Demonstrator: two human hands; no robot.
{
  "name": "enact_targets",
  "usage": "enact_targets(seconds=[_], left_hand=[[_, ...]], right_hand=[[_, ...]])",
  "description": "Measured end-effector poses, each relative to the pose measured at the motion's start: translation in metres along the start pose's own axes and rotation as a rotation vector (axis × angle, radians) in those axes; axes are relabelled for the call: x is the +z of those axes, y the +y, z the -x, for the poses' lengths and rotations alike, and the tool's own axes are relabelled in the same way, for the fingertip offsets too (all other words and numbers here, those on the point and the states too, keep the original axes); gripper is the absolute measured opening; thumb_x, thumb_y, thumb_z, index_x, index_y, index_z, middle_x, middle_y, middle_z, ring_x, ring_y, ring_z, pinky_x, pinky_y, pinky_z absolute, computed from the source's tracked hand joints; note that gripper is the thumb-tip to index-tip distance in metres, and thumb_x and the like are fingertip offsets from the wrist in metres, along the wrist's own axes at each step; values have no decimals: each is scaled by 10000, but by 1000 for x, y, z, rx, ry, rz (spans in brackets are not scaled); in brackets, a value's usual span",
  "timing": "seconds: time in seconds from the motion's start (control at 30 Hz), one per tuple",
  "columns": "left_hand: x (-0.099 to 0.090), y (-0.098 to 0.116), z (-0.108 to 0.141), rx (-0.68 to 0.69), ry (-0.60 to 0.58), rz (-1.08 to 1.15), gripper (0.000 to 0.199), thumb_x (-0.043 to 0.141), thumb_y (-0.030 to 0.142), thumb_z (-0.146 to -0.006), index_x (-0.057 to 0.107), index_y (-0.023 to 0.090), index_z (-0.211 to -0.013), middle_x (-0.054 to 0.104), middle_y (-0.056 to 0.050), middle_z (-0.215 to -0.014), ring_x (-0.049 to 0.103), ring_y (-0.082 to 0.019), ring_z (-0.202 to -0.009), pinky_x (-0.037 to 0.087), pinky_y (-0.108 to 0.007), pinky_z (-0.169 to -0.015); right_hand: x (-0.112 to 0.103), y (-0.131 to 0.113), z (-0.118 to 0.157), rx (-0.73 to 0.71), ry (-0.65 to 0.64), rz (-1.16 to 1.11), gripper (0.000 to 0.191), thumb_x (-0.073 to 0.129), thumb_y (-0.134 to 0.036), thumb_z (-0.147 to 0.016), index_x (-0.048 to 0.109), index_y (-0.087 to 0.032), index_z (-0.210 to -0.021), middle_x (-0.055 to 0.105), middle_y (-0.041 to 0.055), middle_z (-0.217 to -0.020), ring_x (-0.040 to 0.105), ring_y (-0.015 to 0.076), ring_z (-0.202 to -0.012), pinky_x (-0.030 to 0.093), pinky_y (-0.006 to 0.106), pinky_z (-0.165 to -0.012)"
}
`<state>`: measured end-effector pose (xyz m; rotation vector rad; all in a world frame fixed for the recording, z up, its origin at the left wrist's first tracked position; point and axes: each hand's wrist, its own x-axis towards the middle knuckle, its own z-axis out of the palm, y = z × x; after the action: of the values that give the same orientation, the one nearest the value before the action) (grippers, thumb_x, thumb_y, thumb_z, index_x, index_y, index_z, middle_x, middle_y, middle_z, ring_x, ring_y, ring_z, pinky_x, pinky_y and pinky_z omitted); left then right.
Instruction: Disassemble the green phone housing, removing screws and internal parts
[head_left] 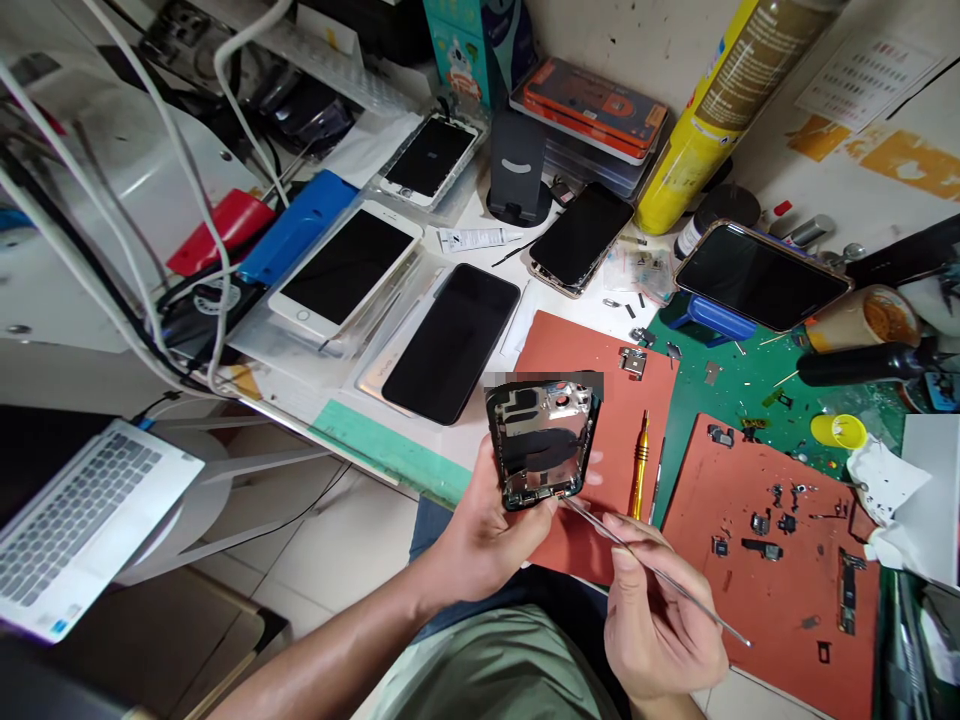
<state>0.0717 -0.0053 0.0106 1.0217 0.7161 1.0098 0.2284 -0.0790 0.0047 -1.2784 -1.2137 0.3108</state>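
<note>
My left hand (491, 525) is closed around the lower left of an opened phone housing (544, 445), tilted up above a red-brown mat (600, 350). Its inside faces me, with a dark oval patch in the middle and a camera frame at the top right. Between the fingers and thumb of my right hand (660, 600) is a thin metal probe (675, 585). The probe's tip meets the bottom edge of the housing, close to my left thumb; exactly what it touches is too small to tell. A gold screwdriver (640, 465) lies on the mat to the right.
A second red-brown mat (787, 620) at the right carries several small phone parts. Behind the housing lie a black phone (452, 343), a white phone (349, 265) and another dark phone (583, 238). A propped phone (763, 275) and a yellow can (694, 150) stand farther back. A laptop (90, 530) is at the left.
</note>
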Motion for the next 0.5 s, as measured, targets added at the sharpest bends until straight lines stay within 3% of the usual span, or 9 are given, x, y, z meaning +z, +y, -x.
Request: enact_targets(seconds=[0.5], left_hand=[[0, -3, 0, -2, 3, 16, 418, 584, 153, -1094, 454, 240, -1482, 710, -174, -1456, 744, -287, -1303, 686, -358, -978]], right_hand=[[2, 0, 1, 6, 21, -13, 434, 684, 161, -853, 748, -100, -1195, 826, 98, -1076, 833, 267, -969, 746, 467, -825]])
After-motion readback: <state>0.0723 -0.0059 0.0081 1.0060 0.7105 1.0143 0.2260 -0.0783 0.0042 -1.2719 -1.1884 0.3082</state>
